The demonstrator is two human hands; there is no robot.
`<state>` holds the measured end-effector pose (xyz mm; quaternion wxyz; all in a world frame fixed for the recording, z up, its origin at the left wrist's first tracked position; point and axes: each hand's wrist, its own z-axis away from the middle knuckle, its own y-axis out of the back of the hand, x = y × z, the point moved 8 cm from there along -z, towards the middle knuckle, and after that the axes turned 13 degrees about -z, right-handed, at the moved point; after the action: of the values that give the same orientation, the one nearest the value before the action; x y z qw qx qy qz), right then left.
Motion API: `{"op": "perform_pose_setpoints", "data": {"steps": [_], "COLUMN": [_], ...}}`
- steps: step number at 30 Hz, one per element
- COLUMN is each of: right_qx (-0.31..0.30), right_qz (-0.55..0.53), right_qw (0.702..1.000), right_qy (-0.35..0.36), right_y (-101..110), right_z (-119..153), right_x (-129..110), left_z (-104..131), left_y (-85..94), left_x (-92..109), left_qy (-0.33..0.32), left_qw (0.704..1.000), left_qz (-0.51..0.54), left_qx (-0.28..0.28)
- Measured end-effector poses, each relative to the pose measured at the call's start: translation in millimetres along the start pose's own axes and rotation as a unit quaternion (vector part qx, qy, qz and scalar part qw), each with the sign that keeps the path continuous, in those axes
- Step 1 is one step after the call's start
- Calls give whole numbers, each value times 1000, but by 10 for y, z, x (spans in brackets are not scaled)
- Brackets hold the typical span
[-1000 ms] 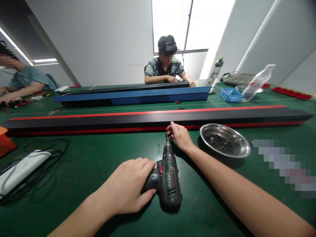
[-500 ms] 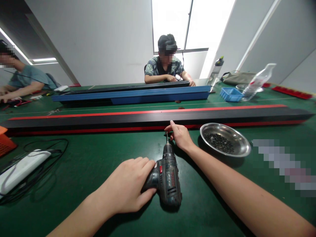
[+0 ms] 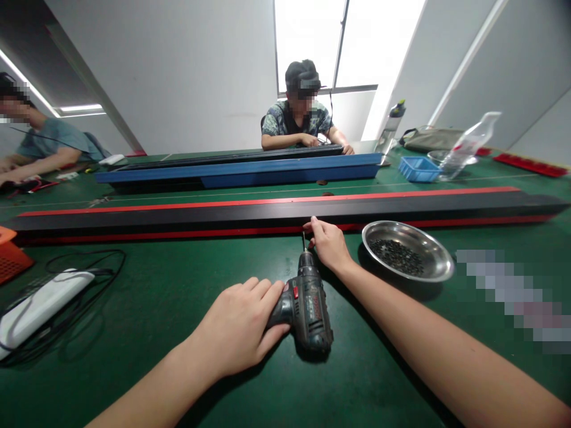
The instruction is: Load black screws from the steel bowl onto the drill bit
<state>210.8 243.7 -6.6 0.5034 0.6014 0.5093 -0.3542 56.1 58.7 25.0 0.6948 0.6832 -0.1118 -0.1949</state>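
My left hand [image 3: 247, 324] is wrapped round the handle of a black power drill [image 3: 312, 318], which lies on its side above the green table. The drill's bit points at the near side of a long black bar with red edges [image 3: 200, 217]. My right hand [image 3: 329, 244] is at the bit's tip by the bar's near red edge, thumb and fingers close together; whatever they pinch is too small to make out. Right of this hand stands a steel bowl [image 3: 439, 264] with many small dark screws.
A white power strip [image 3: 44, 306] with black cables and an orange basket [image 3: 11, 261] are at the left. Behind the bar are a long blue tray [image 3: 289, 177], a blue basket [image 3: 419, 170] and bottles. Two people sit across the table and at far left.
My left hand has moved the drill forward and slightly right, its bit now nearer the bar. My right hand has shifted slightly right, its fingers drawn closer together.
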Motion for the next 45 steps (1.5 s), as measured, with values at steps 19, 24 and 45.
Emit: {"op": "perform_pose_setpoints", "data": {"steps": [19, 24, 45], "right_qx": [-11, -21, -27], "right_qz": [24, 29, 53], "right_qw": [1000, 999, 998], "right_qy": [13, 14, 18], "right_y": [-32, -50, -63], "right_z": [-9, -13, -9], "right_x": [50, 55, 34], "left_z": [-55, -58, -72], "left_y": [-26, -31, -36], "left_x": [-33, -42, -36], "left_qy": [23, 24, 15], "left_qw": [999, 999, 1000], "left_qz": [-14, -10, -20], "left_qx": [22, 20, 14]}}
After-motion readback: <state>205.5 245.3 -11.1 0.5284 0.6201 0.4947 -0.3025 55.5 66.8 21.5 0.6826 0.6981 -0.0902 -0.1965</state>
